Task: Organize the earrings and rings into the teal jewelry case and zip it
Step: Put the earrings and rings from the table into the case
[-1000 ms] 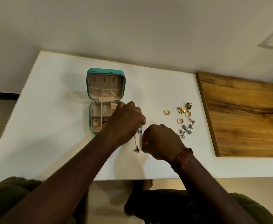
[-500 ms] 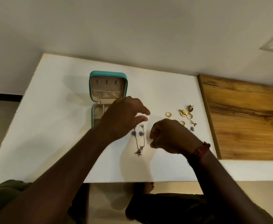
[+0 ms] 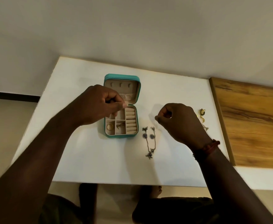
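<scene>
Head view: left hand (image 3: 100,104) pinched above the teal case (image 3: 121,77), right hand (image 3: 179,122) curled near the earrings (image 3: 149,141) on the worktop (image 3: 77,156). Holding anything?
— Cannot tell. Seat each piece in a free compartment.

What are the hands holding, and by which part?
Cannot be told. Left hand, over the case, and right hand, above the table, are curled as if pinching, but nothing shows in them. Dangly earrings lie free.

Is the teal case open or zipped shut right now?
Open. The case has its lid raised at the back, hooks showing; a ring lies in the exposed near-left compartment.
</scene>
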